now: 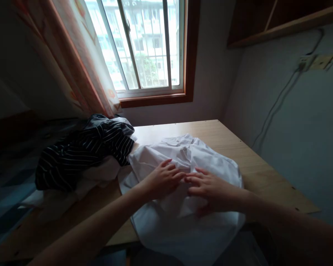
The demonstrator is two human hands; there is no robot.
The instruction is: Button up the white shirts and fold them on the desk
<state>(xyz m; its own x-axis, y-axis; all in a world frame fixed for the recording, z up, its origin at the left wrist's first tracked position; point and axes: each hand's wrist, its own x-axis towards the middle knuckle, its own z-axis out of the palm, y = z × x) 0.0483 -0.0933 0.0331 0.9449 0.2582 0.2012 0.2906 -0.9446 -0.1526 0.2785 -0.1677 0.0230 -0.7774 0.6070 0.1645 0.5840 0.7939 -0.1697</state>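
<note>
A white collared shirt lies spread over the wooden table, its collar toward the window and its lower end hanging over the near edge. My left hand rests on the middle of the shirt, fingers stretched out and pointing right. Beside it, my right hand lies on the cloth with fingers spread, pointing left. The fingertips of both hands meet or nearly meet near the shirt's front. Neither hand appears to grip the fabric.
A heap of clothes with a black striped garment lies at the table's left. Behind are a window and an orange-patterned curtain. A cable runs down the right wall from a socket, below a wooden shelf.
</note>
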